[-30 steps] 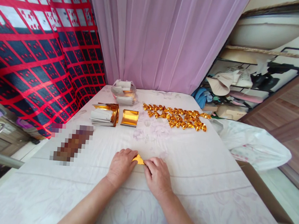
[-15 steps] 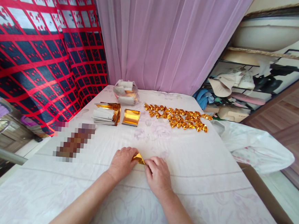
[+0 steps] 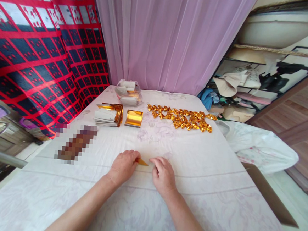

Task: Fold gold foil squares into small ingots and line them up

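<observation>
On a white tabletop (image 3: 218, 177), two bare hands rest side by side. The left hand (image 3: 123, 166) is curled, fingertips pressing down one end of a small folded gold paper (image 3: 142, 162). The right hand (image 3: 163, 175) is loosely curled just beside the paper; whether it touches is unclear. Farther back, a clear plastic bag (image 3: 128, 93) holds white and gold sheets. Near it lie a stack of gold sheets (image 3: 108, 114), a single gold square (image 3: 134, 118), and a spread of folded gold pieces (image 3: 182, 118).
</observation>
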{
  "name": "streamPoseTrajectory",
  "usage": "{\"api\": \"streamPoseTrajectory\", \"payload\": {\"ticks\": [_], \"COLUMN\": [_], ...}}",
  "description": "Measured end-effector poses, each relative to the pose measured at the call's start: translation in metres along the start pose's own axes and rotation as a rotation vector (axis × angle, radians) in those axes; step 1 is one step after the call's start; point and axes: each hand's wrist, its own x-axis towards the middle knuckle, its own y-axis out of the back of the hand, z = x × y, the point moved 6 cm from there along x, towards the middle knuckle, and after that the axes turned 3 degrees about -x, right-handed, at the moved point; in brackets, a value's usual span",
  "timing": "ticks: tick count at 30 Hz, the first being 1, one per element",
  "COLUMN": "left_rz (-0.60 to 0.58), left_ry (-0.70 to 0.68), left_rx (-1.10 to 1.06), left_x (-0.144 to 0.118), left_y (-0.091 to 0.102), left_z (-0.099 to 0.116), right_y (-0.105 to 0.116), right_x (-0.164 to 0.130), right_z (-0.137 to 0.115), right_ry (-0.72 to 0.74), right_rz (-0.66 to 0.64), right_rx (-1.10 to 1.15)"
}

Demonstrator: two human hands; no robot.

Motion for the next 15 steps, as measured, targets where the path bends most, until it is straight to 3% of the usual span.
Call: {"api": "streamPoseTrajectory", "payload": {"ticks": [6,15], "left_rz": [0.088,0.203], "left_ry": [-0.17,-0.363], "left_rx": [-0.096,-0.148], "left_x": [-0.002,0.016], "left_y": [0.002,0.003], "left_z": [0.003,0.001], "right_y": [0.008,0.014], "right_x": [0.001,-0.001], "right_z": [-0.001,-0.013], "right_ry": [0.059,0.195], "right_rz": [0.044,-0.037], "right_rx": [0.089,-0.023]}}
